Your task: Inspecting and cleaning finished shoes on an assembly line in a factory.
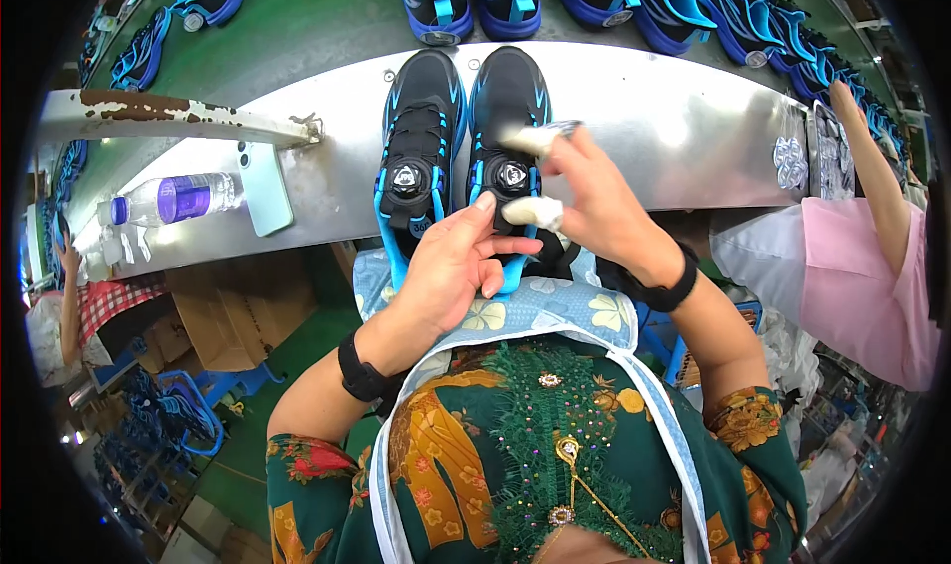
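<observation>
Bare metal bench (674, 118) curves across the view, with a green surface (337, 19) beyond it. On its near edge, toes at 12 o'clock, lies the right-hand shoe (507, 94), black and blue with a round dial (511, 176); its mate (421, 94) sits just beside it at 9 o'clock. Around that right-hand shoe, the left hand (446, 272) comes in from 7 o'clock, thumb by the dial and fingers bent at the heel — whether they grip, I cannot tell. From 4 o'clock reaches the right hand (606, 207), blurred, its white-covered thumb and forefinger parted. Blue apron (485, 316) cloth lies at 6 o'clock. Farther out, a pale phone (262, 190) and a clear bottle (183, 200) lie toward 9 o'clock. More shoes (510, 4) line the green surface from 12 to 2 — and a pink-clad co-worker (857, 277) stands between 3 and 4.
</observation>
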Tool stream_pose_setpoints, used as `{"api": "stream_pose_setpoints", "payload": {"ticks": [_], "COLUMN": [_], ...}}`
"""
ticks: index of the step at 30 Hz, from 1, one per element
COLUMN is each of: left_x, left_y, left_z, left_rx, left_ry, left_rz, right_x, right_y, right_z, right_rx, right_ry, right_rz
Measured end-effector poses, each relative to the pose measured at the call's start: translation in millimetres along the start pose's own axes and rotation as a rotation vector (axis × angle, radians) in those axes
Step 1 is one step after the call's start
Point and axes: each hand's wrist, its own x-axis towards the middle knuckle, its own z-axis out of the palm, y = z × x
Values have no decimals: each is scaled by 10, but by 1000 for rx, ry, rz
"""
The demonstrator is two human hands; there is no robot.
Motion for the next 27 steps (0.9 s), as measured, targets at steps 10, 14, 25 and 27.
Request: {"api": "stream_pose_setpoints", "payload": {"ticks": [10, 14, 25, 27], "left_x": [12, 69, 98, 89], "left_y": [-2, 10, 18, -6], "left_z": [-112, -154, -78, -37], "left_rx": [103, 166, 194, 237], "left_ry": [-24, -107, -82, -31], "left_rz": [57, 4, -19, 3], "right_x": [-541, -324, 239, 106], "right_y": [-29, 169, -2, -53], "right_z": [134, -148, -48, 118], "right_rx": [18, 415, -64, -136], "right_ry": [-96, -53, -195, 1], "right_rz": [295, 513, 31, 83]}}
